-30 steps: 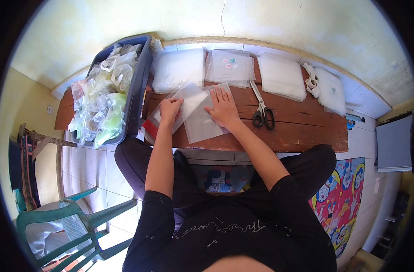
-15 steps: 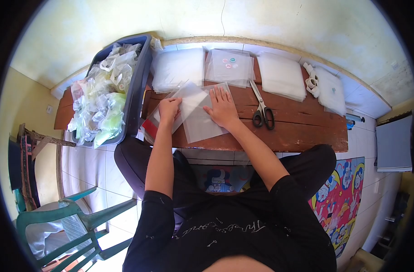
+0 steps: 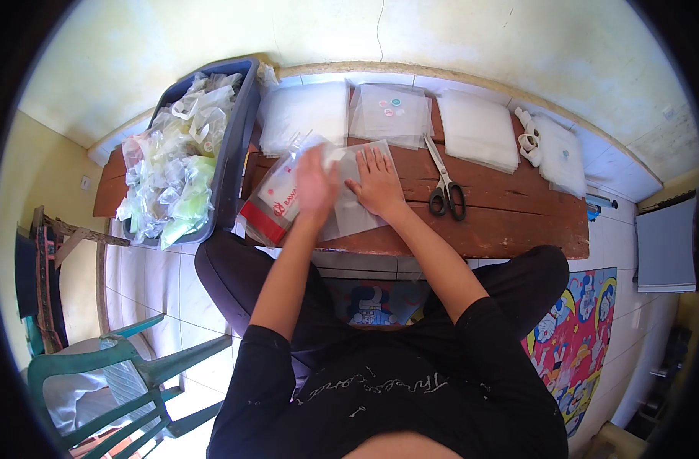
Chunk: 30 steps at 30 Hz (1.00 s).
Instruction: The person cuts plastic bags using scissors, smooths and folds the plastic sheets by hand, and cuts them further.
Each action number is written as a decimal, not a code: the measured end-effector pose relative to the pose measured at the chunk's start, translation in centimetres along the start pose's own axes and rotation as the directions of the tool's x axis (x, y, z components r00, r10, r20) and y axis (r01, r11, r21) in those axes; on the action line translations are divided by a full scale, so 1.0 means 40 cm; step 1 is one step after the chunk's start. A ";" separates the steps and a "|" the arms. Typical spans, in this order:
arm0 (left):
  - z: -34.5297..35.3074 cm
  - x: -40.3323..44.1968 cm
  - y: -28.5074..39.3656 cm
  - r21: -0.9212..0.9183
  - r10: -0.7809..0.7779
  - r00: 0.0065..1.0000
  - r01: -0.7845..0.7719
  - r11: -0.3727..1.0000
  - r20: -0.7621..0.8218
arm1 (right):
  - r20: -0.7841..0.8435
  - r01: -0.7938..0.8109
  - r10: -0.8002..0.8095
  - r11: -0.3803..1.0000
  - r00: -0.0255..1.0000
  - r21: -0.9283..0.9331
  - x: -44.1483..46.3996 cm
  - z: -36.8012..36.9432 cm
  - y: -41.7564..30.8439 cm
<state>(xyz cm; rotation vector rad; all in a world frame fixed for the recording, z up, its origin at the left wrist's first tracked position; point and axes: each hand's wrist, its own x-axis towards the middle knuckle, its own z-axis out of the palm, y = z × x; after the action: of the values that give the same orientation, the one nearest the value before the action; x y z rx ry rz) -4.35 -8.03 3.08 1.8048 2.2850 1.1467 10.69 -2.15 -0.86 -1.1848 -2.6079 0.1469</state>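
Head view: the left hand [image 3: 317,187] has moved right, baring the red-and-white packet [image 3: 277,202] at the near left of the table [image 3: 510,206]; apparently one more joins the clear sheets [image 3: 355,222] under the spread right hand [image 3: 378,182] (blur: cannot tell whether the left pinches anything).

The flat, see-through plastic packet [image 3: 276,195] carries a solid red band at its lower end and red lettering above it; the flat plastic bag [image 3: 353,222] beside it is a colourless, milky translucent. The squared plastic stack [image 3: 479,130] shows cloudy white. Long metal scissors [image 3: 445,191] pair silver blades with black handles on the reddish-brown wooden surface [image 3: 518,218]. The deep rectangular plastic bin [image 3: 241,122] is dark blue-grey, its crumpled plastic pieces [image 3: 185,153] clear, yellowish and pale green. Colourful cartoon figures pattern the red mat [image 3: 575,336].
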 end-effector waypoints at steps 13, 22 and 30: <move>0.092 -0.070 0.013 0.197 0.068 0.934 -0.144 0.970 0.350 | -0.066 0.081 -0.081 0.997 0.995 -0.010 -0.010 0.017 0.033; 0.098 -0.072 0.015 0.286 0.045 0.935 -0.153 0.946 0.351 | -0.098 0.049 -0.052 0.998 0.994 -0.039 -0.011 0.015 0.076; 0.096 -0.075 0.017 0.296 0.043 0.934 -0.156 0.942 0.355 | -0.196 0.030 -0.010 0.994 0.980 0.102 0.002 0.019 0.087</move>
<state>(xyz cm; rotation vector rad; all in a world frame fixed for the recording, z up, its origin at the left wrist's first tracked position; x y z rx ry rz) -1.12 -8.48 -0.61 2.0518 2.2837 0.4244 12.94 0.21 -2.28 -1.0789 -2.4097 0.1528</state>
